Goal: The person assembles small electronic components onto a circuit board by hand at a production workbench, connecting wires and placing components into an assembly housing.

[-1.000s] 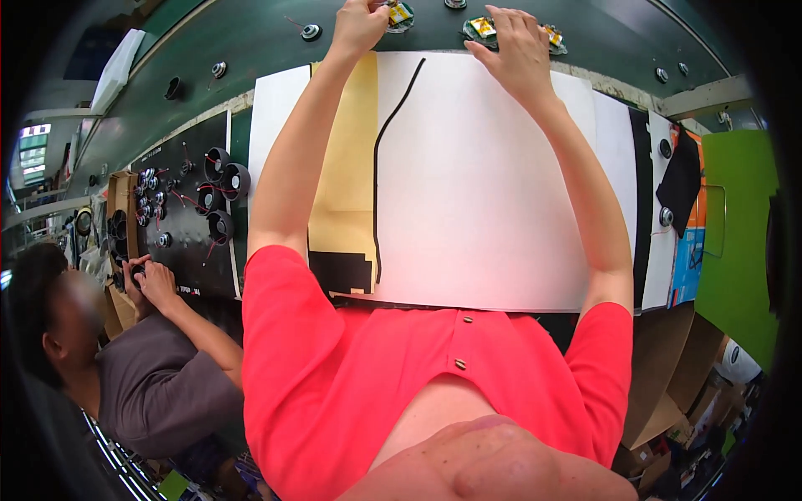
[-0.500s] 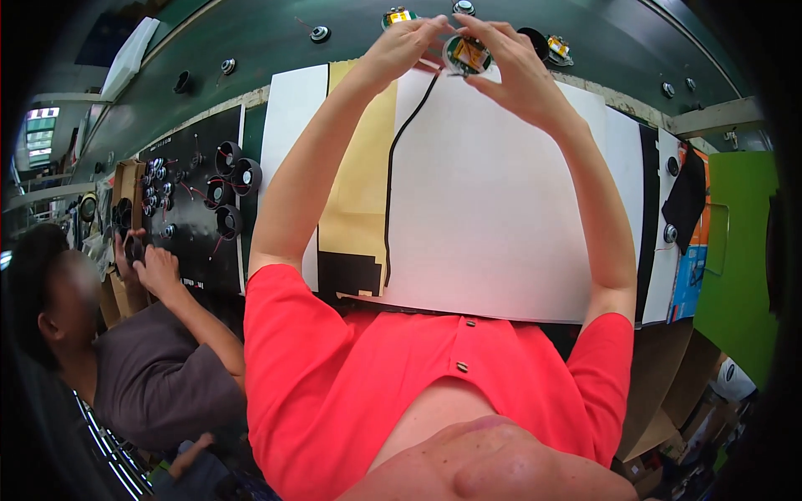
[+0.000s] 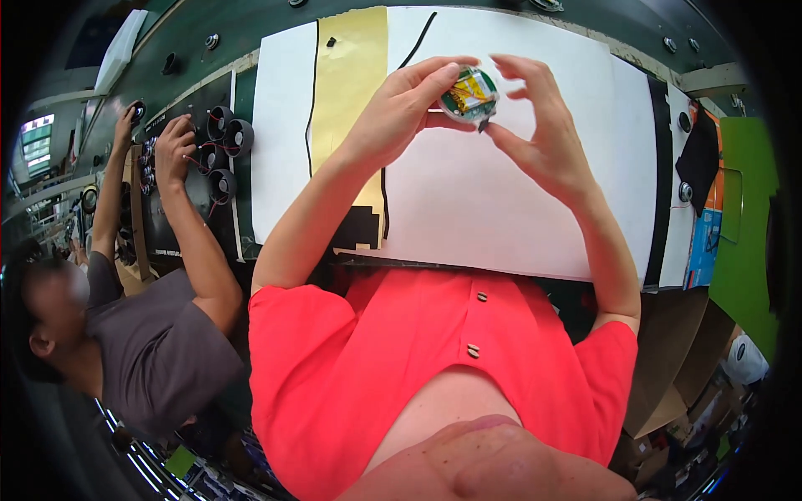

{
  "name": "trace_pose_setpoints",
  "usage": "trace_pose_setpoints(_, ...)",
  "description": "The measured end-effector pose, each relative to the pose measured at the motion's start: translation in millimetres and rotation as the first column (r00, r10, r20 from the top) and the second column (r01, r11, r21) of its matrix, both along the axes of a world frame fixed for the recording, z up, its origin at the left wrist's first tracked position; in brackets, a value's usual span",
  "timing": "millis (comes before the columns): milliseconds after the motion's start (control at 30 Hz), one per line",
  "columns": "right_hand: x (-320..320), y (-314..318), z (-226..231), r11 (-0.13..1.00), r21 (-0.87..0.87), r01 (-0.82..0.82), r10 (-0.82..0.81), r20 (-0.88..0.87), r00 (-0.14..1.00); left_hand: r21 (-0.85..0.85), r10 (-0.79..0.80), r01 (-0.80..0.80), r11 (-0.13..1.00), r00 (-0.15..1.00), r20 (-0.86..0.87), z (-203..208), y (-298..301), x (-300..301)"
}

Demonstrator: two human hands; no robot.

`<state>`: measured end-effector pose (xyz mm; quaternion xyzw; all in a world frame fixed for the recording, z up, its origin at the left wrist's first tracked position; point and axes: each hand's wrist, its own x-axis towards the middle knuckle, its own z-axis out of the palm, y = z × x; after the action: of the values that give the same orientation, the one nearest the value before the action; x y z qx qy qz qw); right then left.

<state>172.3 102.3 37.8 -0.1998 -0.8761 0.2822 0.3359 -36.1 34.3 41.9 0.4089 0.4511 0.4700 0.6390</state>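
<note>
Fingers of left hand grip board by left rim | right hand open, thumb near black part | board above bench, well in from near edge | one-sided grip could let board slip; careless thumb could catch black part

Bright, soft light washes the white sheet, where we see a faint pink tint toward the red shirt; a window glows at far left, the lower corners sink into darkness, the fisheye bows the tabletop's straight edges, and we catch slight blur on the right hand
</note>
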Motion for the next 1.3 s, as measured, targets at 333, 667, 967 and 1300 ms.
trace_pose_setpoints(333,-4,-32,-15,0.733,-0.655,0.184,-0.276,-0.038,0.961,0.262,0.222,-0.209,0.942,0.975,-0.021,-23,-35,40)
trace_pose_setpoints(667,-10,-35,-16,0.623,-0.773,0.115,-0.331,-0.127,0.935,0.298,0.292,-0.254,0.92,0.952,-0.089,-43,-31,45)
trace_pose_setpoints(967,-9,-31,-15,0.596,-0.802,-0.035,-0.219,-0.205,0.954,0.31,0.272,-0.191,0.931,0.931,-0.243,-45,-33,45)
trace_pose_setpoints(1300,-5,-32,-19,0.616,-0.787,-0.037,-0.191,-0.196,0.962,0.347,0.329,-0.268,0.899,0.935,-0.13,-50,-32,47)
